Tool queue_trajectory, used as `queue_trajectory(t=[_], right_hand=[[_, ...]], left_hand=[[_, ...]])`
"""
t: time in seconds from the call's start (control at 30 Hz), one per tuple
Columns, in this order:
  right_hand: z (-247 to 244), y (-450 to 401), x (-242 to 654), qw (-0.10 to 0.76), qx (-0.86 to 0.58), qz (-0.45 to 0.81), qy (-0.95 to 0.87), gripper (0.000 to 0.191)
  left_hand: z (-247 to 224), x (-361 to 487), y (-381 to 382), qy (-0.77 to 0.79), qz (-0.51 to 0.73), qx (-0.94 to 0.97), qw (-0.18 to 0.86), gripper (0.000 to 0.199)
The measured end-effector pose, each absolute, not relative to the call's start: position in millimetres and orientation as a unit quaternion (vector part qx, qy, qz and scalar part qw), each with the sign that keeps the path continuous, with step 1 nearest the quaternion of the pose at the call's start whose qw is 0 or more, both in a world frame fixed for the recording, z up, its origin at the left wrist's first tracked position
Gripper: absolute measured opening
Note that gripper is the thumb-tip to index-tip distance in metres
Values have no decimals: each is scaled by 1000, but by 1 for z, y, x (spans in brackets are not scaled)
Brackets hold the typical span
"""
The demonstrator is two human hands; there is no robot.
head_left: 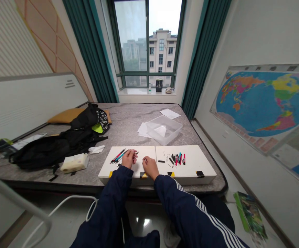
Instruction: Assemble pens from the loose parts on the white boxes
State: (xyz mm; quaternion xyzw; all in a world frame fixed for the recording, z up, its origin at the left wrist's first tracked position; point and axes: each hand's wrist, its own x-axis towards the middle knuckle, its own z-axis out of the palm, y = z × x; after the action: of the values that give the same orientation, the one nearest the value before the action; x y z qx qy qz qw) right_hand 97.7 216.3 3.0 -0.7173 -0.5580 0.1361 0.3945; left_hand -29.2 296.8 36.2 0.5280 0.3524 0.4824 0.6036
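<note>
My left hand [129, 158] was curled, fingertips together, though I could not tell if it gripped anything, just beside the red and blue pens [117, 155] on a white board [149, 151]. My right hand [150, 167] lay half-closed, nearest the loose pen parts [177, 159] on the next board [198, 158].

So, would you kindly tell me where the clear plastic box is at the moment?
In the head view, the clear plastic box sits on the mattress just beyond the right-hand white board, with loose white paper against its left side.
</note>
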Motion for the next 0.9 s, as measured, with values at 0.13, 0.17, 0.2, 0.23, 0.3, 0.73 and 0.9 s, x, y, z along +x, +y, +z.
queue_trajectory(t=[0.13, 0.17, 0.2, 0.23, 0.3, 0.73, 0.9], right_hand=[[7, 216, 97, 418, -710, 156, -545, 16], [11, 215, 95, 434, -702, 171, -537, 17], [15, 213, 92, 459, -690, 186, -528, 18], [21, 211, 87, 491, -673, 196, -518, 19], [36, 203, 73, 565, -623, 199, -503, 21], [83, 149, 13, 644, -537, 289, -462, 23], [67, 141, 4, 666, -473, 414, -401, 31]], left_hand=[[78, -51, 300, 270, 597, 364, 662, 26], [85, -52, 300, 267, 593, 350, 674, 25], [90, -49, 298, 270, 589, 337, 683, 25], [94, -44, 296, 278, 587, 320, 690, 25], [96, -29, 291, 301, 594, 277, 693, 22], [124, -12, 272, 309, 659, 296, 618, 23], [137, -17, 257, 291, 717, 426, 469, 31]])
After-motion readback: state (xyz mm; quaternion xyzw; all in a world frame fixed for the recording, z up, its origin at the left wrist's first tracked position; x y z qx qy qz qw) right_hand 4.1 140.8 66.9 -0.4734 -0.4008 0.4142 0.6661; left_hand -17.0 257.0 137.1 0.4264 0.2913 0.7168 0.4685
